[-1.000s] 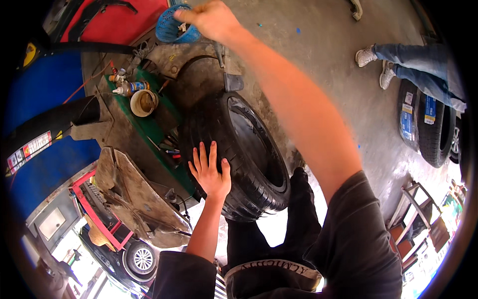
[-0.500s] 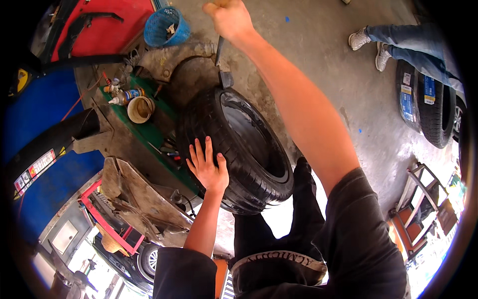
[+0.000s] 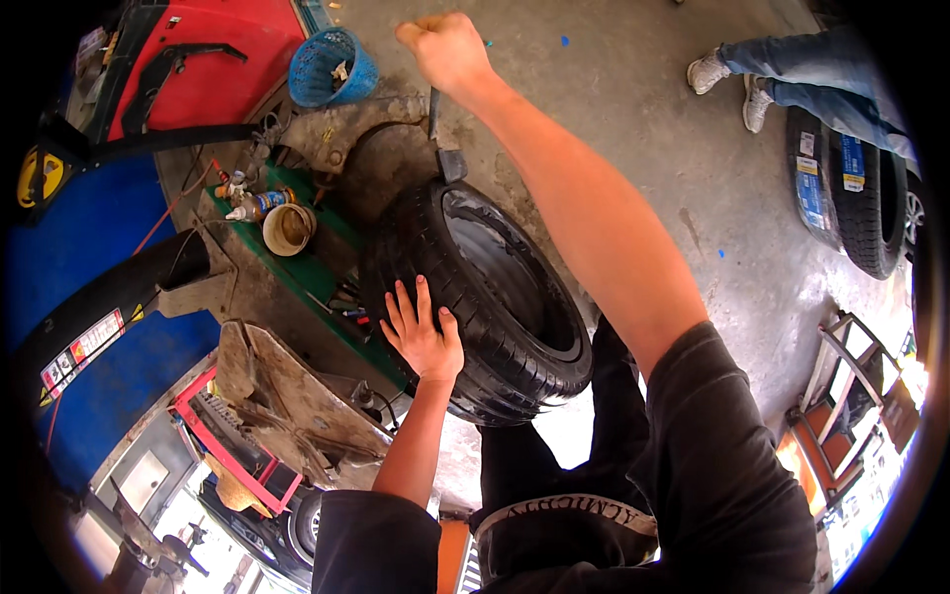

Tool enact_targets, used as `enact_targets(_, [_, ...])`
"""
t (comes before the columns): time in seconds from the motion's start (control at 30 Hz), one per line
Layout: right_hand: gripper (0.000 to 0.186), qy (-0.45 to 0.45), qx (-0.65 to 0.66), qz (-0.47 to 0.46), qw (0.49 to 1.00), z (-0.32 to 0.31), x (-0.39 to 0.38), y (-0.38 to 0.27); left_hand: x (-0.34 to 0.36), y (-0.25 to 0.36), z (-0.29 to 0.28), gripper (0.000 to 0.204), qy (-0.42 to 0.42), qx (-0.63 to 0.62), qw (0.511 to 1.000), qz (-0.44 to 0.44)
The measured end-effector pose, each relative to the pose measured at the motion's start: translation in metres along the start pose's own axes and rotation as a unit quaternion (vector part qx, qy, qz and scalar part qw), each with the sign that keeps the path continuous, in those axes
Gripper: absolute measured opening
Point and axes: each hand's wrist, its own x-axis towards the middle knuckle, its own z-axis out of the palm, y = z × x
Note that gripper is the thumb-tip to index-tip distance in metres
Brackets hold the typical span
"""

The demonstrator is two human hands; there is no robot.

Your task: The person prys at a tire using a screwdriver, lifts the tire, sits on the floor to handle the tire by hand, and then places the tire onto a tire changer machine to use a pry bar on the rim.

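A black tyre [image 3: 495, 297] stands tilted on the tyre machine in the middle of the view. My left hand [image 3: 421, 332] lies flat on its tread at the near left side, fingers spread. My right arm reaches far forward over the tyre. My right hand [image 3: 445, 49] is a closed fist on the top of a dark metal bar [image 3: 435, 114]. The bar runs down to a block at the tyre's far rim [image 3: 452, 163].
A blue basket [image 3: 332, 64] and a red machine [image 3: 198, 69] stand at the far left. A green tray [image 3: 317, 272] holds bottles and a round tub [image 3: 289, 228]. Another person's legs [image 3: 792, 69] and upright tyres [image 3: 851, 188] are at the right, with a metal rack [image 3: 851, 396] below.
My right hand has moved right, away from the blue basket, and now sits over the bar. My left hand has stayed on the tread.
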Motion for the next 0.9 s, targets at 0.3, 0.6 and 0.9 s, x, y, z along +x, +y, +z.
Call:
enact_targets(0.3, [0.034, 0.01, 0.03, -0.027, 0.999, 0.018, -0.002, -0.002, -0.005, 0.001, 0.001, 0.058, -0.006, 0.008, 1.0, 0.003])
enact_targets(0.6, [0.045, 0.016, 0.175, 0.004, 0.984, 0.031, -0.014, 0.021, -0.001, 0.011, 0.003, 0.061, -0.004, 0.017, 1.0, -0.017])
enact_targets(0.9, [0.048, 0.035, 0.159, 0.003, 0.987, 0.033, -0.019, 0.013, -0.005, 0.01, 0.006, 0.062, -0.008, 0.038, 0.999, -0.012])
